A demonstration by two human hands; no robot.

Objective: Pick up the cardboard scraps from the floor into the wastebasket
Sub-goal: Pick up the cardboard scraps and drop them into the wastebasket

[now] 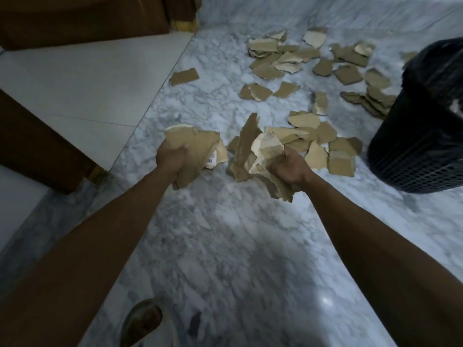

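My left hand grips a bunch of brown cardboard scraps, one with a white barcode label. My right hand grips a second, thicker bunch of torn scraps. Both bunches are held above the marble floor. Several more cardboard scraps lie on the floor just beyond my right hand, and further ones are scattered toward the back. The black mesh wastebasket, lined with a dark bag, stands at the right edge, to the right of my right hand.
Dark wooden furniture stands on the left with a pale tiled strip beside it. More wooden furniture fills the back left corner. A foot in a sandal shows at the bottom. White-grey marble floor spreads under my arms.
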